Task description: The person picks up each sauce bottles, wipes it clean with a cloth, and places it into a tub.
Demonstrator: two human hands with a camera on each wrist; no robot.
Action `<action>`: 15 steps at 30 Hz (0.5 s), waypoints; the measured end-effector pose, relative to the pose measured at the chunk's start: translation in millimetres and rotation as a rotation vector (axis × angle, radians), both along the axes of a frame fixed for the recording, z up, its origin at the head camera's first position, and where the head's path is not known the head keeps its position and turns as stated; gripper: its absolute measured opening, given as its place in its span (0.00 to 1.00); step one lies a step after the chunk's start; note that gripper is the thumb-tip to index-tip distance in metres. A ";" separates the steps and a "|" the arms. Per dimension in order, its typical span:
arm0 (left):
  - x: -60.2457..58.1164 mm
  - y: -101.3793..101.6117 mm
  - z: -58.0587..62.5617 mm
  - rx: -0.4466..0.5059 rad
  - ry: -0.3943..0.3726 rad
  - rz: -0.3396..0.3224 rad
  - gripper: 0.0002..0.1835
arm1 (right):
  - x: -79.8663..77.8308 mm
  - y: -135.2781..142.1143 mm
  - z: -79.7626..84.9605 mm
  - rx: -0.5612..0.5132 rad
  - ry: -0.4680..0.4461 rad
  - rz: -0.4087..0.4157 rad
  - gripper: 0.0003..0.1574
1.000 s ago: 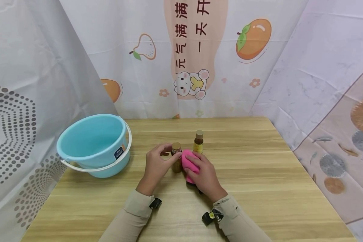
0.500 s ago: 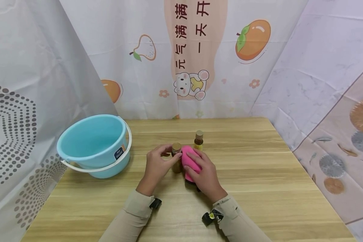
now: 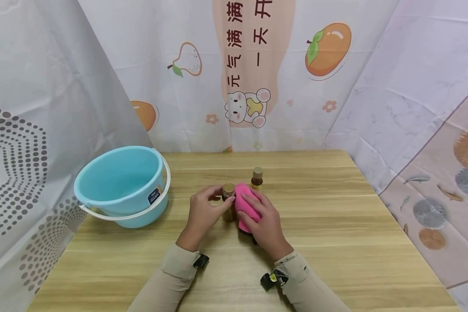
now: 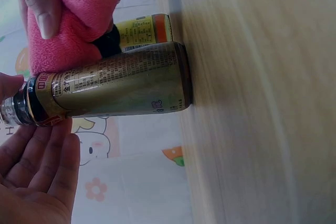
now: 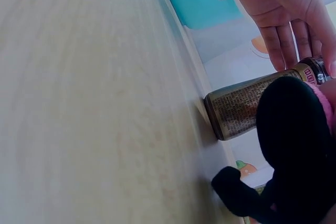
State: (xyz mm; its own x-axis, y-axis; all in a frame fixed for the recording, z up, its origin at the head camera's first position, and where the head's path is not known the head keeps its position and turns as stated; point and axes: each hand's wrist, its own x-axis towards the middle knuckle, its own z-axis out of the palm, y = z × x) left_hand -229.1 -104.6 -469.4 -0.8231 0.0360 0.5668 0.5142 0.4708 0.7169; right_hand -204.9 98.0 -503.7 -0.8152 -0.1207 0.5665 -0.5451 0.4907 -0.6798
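Observation:
A brown glass bottle (image 3: 229, 215) with a gold cap stands upright on the table. My left hand (image 3: 205, 209) pinches its neck between thumb and fingers; in the left wrist view the bottle's label (image 4: 126, 85) shows dense printed text. My right hand (image 3: 266, 219) grips a fuzzy pink plush thing (image 3: 245, 203), which has black parts. It lies against or close beside the bottle's right side. In the right wrist view, a rounded black part (image 5: 291, 121) of it covers some of the bottle. Behind the right hand stands a second brown bottle (image 3: 257, 174), its yellow label mostly hidden.
A light blue bucket (image 3: 140, 200) with a white handle stands at the table's left. Bare wooden table (image 3: 347, 225) extends to the right of the hands. Printed curtains (image 3: 187, 130) hang behind and along both sides.
My right hand's plush thing has shifted a little upward and away from me, covering more of the second bottle's label. The left hand and the gripped bottle stay in place.

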 end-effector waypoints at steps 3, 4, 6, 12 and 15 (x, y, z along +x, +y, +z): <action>-0.4 0.2 -0.1 0.001 0.002 -0.005 0.20 | -1.1 0.0 -1.4 0.015 -0.023 0.004 0.32; -0.4 0.3 -0.1 0.001 0.002 -0.006 0.20 | -1.2 0.0 -1.6 0.023 -0.033 0.004 0.32; -0.5 0.4 0.0 0.001 0.001 -0.010 0.20 | -1.4 0.1 -2.4 0.037 -0.051 0.005 0.31; -0.8 0.2 -0.3 -0.001 -0.005 -0.017 0.20 | -1.2 1.0 -3.4 0.072 -0.117 0.010 0.31; -0.6 0.2 -0.1 -0.002 -0.021 -0.015 0.19 | -1.4 0.9 -3.8 0.083 -0.151 0.009 0.31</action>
